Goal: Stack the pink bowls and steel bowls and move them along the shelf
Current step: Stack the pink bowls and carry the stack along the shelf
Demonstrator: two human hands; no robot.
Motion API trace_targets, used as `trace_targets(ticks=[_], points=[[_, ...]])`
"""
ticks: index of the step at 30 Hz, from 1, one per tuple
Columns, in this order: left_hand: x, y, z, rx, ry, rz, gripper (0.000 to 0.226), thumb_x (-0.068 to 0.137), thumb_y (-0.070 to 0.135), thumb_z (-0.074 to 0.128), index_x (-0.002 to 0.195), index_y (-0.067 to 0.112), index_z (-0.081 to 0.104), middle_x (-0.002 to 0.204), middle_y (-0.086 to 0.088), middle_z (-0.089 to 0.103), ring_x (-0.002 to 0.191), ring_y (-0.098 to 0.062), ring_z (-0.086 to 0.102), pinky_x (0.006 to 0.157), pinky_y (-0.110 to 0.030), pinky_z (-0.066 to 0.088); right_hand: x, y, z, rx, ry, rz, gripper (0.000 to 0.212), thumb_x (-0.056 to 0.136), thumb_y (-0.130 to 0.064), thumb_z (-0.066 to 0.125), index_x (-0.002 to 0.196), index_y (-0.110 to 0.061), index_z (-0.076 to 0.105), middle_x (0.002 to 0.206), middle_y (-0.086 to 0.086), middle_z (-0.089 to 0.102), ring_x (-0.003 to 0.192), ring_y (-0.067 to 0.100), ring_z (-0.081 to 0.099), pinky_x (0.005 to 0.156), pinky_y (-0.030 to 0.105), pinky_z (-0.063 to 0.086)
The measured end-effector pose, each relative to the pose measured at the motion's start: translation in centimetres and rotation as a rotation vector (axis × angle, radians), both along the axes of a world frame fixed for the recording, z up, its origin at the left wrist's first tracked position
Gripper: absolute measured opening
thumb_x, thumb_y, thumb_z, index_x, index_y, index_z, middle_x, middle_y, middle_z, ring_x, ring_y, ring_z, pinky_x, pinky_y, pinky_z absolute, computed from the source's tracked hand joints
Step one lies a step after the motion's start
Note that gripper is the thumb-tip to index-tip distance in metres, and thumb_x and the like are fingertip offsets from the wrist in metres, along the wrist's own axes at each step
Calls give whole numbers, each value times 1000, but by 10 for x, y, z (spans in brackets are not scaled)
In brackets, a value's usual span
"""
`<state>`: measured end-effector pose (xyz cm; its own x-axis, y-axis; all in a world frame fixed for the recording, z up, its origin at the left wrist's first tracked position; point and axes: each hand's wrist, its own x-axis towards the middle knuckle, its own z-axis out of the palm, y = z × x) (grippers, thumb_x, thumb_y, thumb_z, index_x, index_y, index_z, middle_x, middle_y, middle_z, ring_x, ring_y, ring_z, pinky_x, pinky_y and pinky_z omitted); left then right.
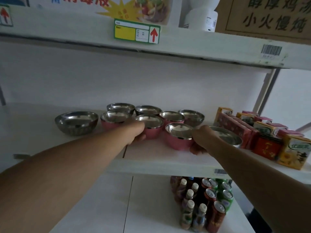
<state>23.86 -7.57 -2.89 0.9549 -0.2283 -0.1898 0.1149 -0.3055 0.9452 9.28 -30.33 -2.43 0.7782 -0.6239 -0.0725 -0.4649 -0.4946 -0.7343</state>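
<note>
My left hand (137, 134) grips one steel-lined pink bowl (150, 127), my right hand (202, 142) another (179, 137), mid-frame; a shallow steel bowl (226, 136) and red cartons (239, 128) crowd right.

Shop: price tag (137, 31), barcoded white shelf (168, 163), stocked drink bottles (190, 207).

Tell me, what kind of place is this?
Probably a small shop or its stockroom: white shelves carry a price label and barcode sticker, with boxed drinks beside the bowls and bottles and cans stocked below.
</note>
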Motion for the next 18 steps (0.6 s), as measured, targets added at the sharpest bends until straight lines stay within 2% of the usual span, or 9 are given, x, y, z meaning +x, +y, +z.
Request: trace_targets(ticks=[3, 6, 10, 12, 14, 18], points=[[-1, 0, 5, 13, 14, -11, 26, 105, 14, 48, 123, 5, 64, 85, -13, 75, 32, -13, 60, 30, -19, 43, -1, -13, 10, 70, -78, -2, 44, 87, -40, 55, 86, -1, 74, 60, 18, 77, 43, 27, 69, 45, 31, 56], [-6, 12, 9, 90, 31, -63, 29, 107, 28, 55, 112, 2, 67, 60, -10, 72, 31, -11, 55, 30, -18, 40, 5, -30, 33, 140, -149, -81, 34, 97, -19, 46, 89, 4, 71, 61, 22, 76, 43, 30, 69, 45, 36, 56], [-29, 25, 13, 181, 80, -187, 35, 107, 34, 54, 104, 4, 70, 56, -5, 67, 36, -7, 51, 31, -18, 39, 11, -30, 68, 137, -201, -78, 41, 99, -26, 61, 85, 10, 73, 64, 22, 77, 49, 32, 71, 51, 37, 57], [-38, 25, 12, 197, 79, -223, 37, 107, 38, 55, 98, 6, 71, 57, -3, 66, 38, -6, 50, 33, -17, 39, 11, -16, 78, 80, -200, -12, 46, 97, -32, 66, 83, 10, 77, 66, 22, 78, 46, 30, 72, 45, 33, 57], [-45, 23, 10, 202, 84, -250, 41, 107, 42, 55, 95, 6, 71, 57, -2, 66, 40, -7, 49, 34, -18, 39, 12, 0, 82, 20, -192, 41, 45, 97, -27, 60, 76, 8, 79, 62, 21, 77, 40, 26, 69, 37, 27, 52], [-50, 27, 5, 196, 26, -264, 59, 105, 62, 49, 96, 9, 74, 61, -2, 70, 41, -8, 48, 36, -19, 38, 16, 30, 70, -115, -111, 132, 48, 92, -22, 48, 61, 1, 77, 54, 15, 74, 31, 20, 59, 32, 18, 41]])
